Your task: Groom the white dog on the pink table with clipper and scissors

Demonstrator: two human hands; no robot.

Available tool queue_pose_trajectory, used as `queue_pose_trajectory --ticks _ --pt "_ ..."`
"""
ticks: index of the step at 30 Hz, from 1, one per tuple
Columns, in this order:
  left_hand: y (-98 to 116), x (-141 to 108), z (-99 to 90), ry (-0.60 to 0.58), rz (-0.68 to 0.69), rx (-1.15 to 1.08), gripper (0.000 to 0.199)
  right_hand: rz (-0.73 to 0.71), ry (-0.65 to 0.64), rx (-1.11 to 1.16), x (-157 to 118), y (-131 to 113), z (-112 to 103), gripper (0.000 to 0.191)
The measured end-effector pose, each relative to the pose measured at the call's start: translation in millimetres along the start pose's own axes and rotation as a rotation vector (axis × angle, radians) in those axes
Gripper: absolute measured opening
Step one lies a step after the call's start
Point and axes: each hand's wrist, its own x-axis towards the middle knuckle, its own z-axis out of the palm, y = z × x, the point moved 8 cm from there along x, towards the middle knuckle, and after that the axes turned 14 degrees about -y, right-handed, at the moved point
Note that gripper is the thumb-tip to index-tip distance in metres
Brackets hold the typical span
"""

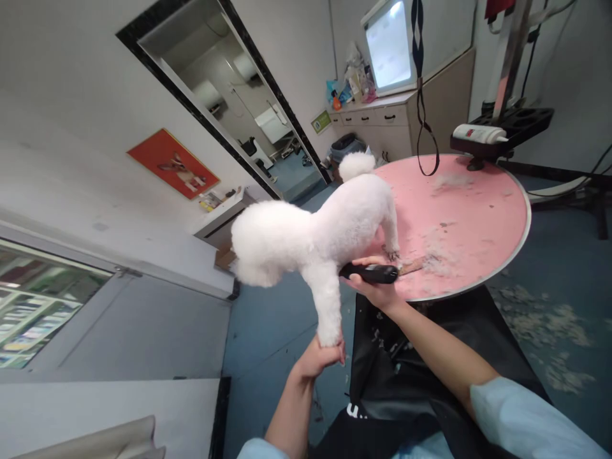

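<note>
A fluffy white dog [354, 217] stands on a round pink table [482, 223], its head turned toward the left of the view. My left hand [321, 357] is closed around the lower end of the dog's front leg, which stretches down off the table. In my right hand [377, 292] is a black hair clipper [375, 273], its front end against the dog's underside behind that front leg. The clipper's blade is hidden by the fur. A brown wooden-looking piece [412, 265] lies on the table just beyond my right hand, among loose fur.
Cut fur [442, 258] is scattered on the table, with more fur on the floor [540, 325]. A black loop strap [421, 127] hangs over the table's far side. A white bottle [479, 134] lies on a black tray [526, 124] at the right. A black apron [430, 370] covers my lap.
</note>
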Motion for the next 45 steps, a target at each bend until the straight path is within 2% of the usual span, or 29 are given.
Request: queue_pose_trajectory --ticks 2,3,5,8,9,11,13,14,17,20,22,25,28,31,33,37,39,42,43,45 --pt "1 2 4.2 -0.056 0.039 0.041 0.028 -0.055 0.092 0.047 1 -9 -9 0.029" --pt "2 4 6.9 -0.078 0.057 0.044 0.029 -0.074 0.096 0.060 3 -13 -8 0.031" --pt "0 6 12.8 -0.115 0.068 0.016 0.031 -0.059 0.012 0.054 7 -11 2 0.033" --pt "-3 6 18.0 -0.138 0.054 -0.057 0.038 0.056 -0.119 0.014 3 5 16 0.030" --pt "-2 5 18.5 -0.141 0.066 -0.099 0.042 0.083 -0.097 0.006 0 9 14 0.027" --pt "3 2 18.4 -0.148 0.114 -0.172 0.049 0.092 0.050 0.022 -6 10 -1 0.021" --pt "9 -1 20.1 -0.178 0.150 -0.187 0.054 0.043 0.199 0.088 -8 4 -14 0.022" --pt "11 -2 22.1 -0.202 0.152 -0.175 0.054 0.018 0.230 0.136 -7 1 -15 0.026" --pt "15 -3 28.3 -0.262 0.138 -0.151 0.054 0.032 0.135 0.232 -2 1 3 0.039" --pt "18 -6 30.4 -0.264 0.164 -0.167 0.055 0.065 0.041 0.210 -8 4 20 0.040" --pt "17 -9 32.0 -0.268 0.173 -0.171 0.056 0.011 0.072 0.180 -16 0 16 0.037" --pt "11 -13 35.3 -0.293 0.148 -0.174 0.061 -0.143 0.118 0.110 -23 -13 8 0.044" --pt "10 -15 34.8 -0.315 0.179 -0.205 0.064 -0.259 -0.021 0.019 -26 -20 22 0.043" --pt "22 -18 30.9 -0.330 0.297 -0.258 0.060 -0.221 -0.180 -0.092 -35 -13 42 0.030" --pt "28 -19 30.6 -0.346 0.333 -0.273 0.056 -0.225 -0.227 -0.139 -44 -15 47 0.027" --pt "32 -19 38.1 -0.395 0.299 -0.263 0.053 -0.409 -0.292 -0.189 -54 -36 48 0.030" --pt "34 -20 40.1 -0.405 0.305 -0.263 0.053 -0.375 -0.308 -0.272 -50 -34 48 0.030" --pt "32 -21 36.6 -0.379 0.301 -0.251 0.054 -0.212 -0.291 -0.374 -45 -22 46 0.033" --pt "30 -21 34.9 -0.367 0.284 -0.243 0.054 -0.195 -0.290 -0.382 -46 -21 46 0.032" --pt "25 -20 31.8 -0.349 0.234 -0.225 0.056 -0.264 -0.320 -0.374 -52 -28 49 0.027"
